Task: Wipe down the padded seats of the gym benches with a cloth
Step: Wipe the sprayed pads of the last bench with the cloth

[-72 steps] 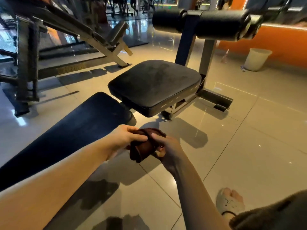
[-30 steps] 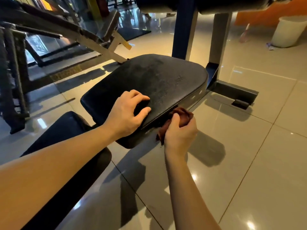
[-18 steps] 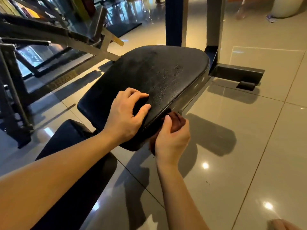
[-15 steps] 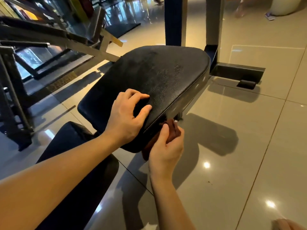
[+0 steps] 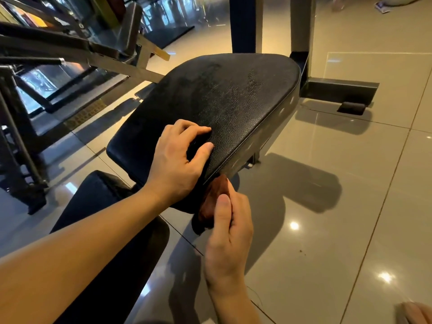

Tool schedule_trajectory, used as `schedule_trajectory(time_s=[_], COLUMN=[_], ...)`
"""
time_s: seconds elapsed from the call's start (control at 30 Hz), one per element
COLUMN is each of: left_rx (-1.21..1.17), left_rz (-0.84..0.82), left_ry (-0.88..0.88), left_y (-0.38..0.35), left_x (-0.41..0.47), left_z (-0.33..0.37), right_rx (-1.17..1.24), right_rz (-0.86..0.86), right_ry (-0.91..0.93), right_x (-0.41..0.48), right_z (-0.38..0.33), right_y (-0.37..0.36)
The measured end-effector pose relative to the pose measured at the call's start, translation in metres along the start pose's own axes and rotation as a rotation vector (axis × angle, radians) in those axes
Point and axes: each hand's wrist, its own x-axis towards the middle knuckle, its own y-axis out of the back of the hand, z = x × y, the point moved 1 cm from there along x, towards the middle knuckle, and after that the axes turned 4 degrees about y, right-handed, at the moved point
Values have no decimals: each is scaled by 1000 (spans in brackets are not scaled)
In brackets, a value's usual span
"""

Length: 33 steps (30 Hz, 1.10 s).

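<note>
A black padded seat (image 5: 224, 94) of a gym bench fills the middle of the view, tilted toward me. My left hand (image 5: 180, 164) rests on its near corner, fingers bent with the tips touching the pad. Just below the seat's near right edge, my right hand (image 5: 229, 230) grips a bunched brown cloth (image 5: 214, 199) and holds it against the side of the pad. The long black back pad (image 5: 102, 202) of the same bench runs down to the lower left, partly hidden by my left forearm.
Two upright posts (image 5: 245, 22) and a steel foot (image 5: 339, 90) stand behind the seat. Another metal-framed bench (image 5: 98, 52) stands at the upper left. Glossy tiled floor (image 5: 327, 206) spreads to the right. Toes (image 5: 416, 313) show at the bottom right corner.
My right hand has slid the cloth back along the seat's side edge toward the near corner. My left hand has stayed on the pad. The camera moved closer.
</note>
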Motion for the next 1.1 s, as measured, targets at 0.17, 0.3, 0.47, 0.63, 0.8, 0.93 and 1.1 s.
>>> schedule_trajectory(time_s=[0.17,0.3,0.47,0.63,0.8,0.93,1.1], left_rx=[8,18,24,21,35,39,43], left_rz=[-2,-3,-1,11,13,16,17], left_ry=[2,11,5,13,19,27,33], left_y=[1,0,1,0,-1,0,1], left_x=[0,-2,-3,-2,-3,-4,-4], left_z=[-3,-1,-1,-1,0,1,3], right_rx=[209,215,54,-169,-154,-149,-154], right_rz=[-91,-158,-27,223,27,297,230], right_ry=[-236,-287,-153,18,102,2,116], right_x=[9,25,37,88,17,98,54], right_z=[-2,2,-1,18,7,17,11], right_y=[17,27,17,13,-5,5,-1])
